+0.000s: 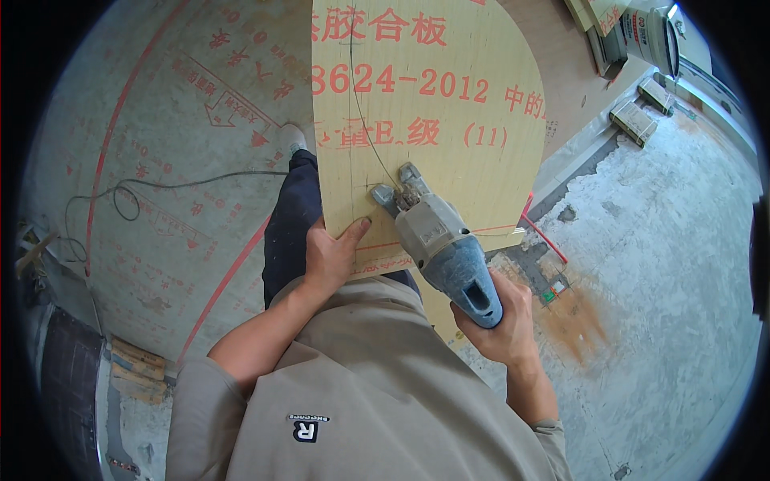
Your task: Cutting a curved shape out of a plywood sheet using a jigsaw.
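Observation:
A pale yellow plywood board [449, 180] with red print lies in front of me, and a thin curved dark line runs down its face. My right hand [507, 321] is closed around the rear of a jigsaw [437, 232] with a grey metal head and a blue body. Its forked front rests on the board at the lower end of the curved line, dusty between the prongs. The blade is hidden. With my left hand [331, 255] I grip the board's near left edge, thumb on top and fingers out of sight below.
A dark cable [128, 200] loops over the printed floor covering [192, 264] at left. To the right is rough, stained concrete [642, 264] with a red strip [545, 228]. Brown packages [634, 120] and a bucket [650, 40] stand at the far right; a brown stack [138, 370] lies lower left.

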A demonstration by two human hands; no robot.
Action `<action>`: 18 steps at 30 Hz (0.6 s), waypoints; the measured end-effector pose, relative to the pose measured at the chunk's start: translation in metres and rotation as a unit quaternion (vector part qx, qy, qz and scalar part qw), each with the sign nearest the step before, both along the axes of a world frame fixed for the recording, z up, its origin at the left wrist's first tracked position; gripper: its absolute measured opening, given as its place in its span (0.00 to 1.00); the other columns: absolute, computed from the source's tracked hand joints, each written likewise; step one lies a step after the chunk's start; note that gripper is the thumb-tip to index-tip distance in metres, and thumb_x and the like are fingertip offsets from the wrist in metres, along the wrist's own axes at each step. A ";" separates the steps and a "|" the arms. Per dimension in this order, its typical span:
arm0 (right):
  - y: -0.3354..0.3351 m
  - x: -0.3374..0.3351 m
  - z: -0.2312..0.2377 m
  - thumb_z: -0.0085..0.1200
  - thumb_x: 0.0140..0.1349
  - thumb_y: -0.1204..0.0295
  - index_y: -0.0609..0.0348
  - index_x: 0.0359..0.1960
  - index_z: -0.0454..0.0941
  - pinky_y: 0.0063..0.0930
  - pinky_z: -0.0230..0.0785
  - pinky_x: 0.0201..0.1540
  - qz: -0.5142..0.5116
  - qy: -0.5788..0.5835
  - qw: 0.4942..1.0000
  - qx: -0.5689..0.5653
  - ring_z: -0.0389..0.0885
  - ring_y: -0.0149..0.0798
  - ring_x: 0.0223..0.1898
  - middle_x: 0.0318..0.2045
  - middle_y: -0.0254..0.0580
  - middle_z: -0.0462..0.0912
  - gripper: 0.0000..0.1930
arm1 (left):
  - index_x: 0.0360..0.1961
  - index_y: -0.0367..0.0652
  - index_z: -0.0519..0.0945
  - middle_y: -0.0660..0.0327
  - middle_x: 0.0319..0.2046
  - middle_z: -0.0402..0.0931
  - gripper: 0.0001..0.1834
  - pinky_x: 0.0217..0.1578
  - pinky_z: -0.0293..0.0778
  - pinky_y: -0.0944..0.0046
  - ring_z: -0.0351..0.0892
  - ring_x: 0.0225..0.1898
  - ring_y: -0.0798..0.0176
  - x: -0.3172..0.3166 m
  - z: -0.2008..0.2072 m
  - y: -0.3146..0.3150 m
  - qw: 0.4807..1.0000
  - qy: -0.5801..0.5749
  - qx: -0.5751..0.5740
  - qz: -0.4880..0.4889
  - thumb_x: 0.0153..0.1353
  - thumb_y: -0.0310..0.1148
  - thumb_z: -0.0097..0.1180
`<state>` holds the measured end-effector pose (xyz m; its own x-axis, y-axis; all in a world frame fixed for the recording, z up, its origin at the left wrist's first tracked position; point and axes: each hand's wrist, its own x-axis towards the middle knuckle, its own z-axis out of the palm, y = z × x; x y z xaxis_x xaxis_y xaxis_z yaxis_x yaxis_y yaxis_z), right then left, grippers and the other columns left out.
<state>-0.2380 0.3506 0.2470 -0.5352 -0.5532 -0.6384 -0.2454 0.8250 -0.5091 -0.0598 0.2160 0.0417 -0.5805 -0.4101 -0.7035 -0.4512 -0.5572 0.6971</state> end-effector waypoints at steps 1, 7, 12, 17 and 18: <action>0.000 0.001 -0.001 0.67 0.52 0.75 0.62 0.34 0.81 0.34 0.76 0.34 0.000 0.001 1.000 0.000 0.84 0.49 0.25 0.24 0.48 0.81 0.09 | 0.55 0.30 0.83 0.53 0.48 0.89 0.23 0.51 0.78 0.62 0.86 0.48 0.65 0.000 0.000 0.001 1.000 -0.004 0.001 0.001 0.70 0.39 0.70; 0.001 0.001 0.000 0.68 0.52 0.75 0.61 0.33 0.80 0.34 0.75 0.33 0.006 0.008 1.000 0.001 0.83 0.49 0.24 0.23 0.47 0.81 0.10 | 0.54 0.30 0.84 0.53 0.47 0.90 0.22 0.50 0.79 0.63 0.86 0.48 0.65 0.001 0.001 0.005 1.000 -0.007 0.016 0.012 0.70 0.39 0.70; 0.001 0.002 0.000 0.68 0.51 0.75 0.61 0.31 0.79 0.34 0.74 0.33 0.006 0.010 1.000 -0.001 0.82 0.48 0.23 0.22 0.47 0.80 0.09 | 0.54 0.30 0.84 0.53 0.46 0.90 0.21 0.50 0.79 0.63 0.86 0.47 0.65 0.002 0.002 0.007 1.000 -0.022 0.020 -0.005 0.70 0.37 0.69; 0.000 0.005 -0.002 0.68 0.52 0.75 0.61 0.31 0.79 0.34 0.74 0.32 0.000 0.015 1.000 -0.009 0.82 0.48 0.23 0.22 0.47 0.79 0.09 | 0.54 0.30 0.84 0.53 0.46 0.90 0.20 0.49 0.79 0.63 0.86 0.47 0.65 0.003 0.002 0.009 1.000 -0.018 0.018 -0.001 0.70 0.37 0.68; 0.000 0.006 -0.002 0.68 0.52 0.75 0.61 0.31 0.79 0.34 0.74 0.32 0.002 0.016 1.000 -0.013 0.82 0.49 0.23 0.22 0.47 0.80 0.09 | 0.54 0.30 0.84 0.53 0.46 0.90 0.21 0.49 0.79 0.63 0.86 0.47 0.65 0.004 0.002 0.010 0.999 -0.020 0.024 -0.005 0.70 0.38 0.68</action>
<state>-0.2325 0.3509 0.2450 -0.5525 -0.5710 -0.6072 -0.2647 0.8110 -0.5218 -0.0558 0.2256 0.0438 -0.5550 -0.3699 -0.7451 -0.4840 -0.5849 0.6509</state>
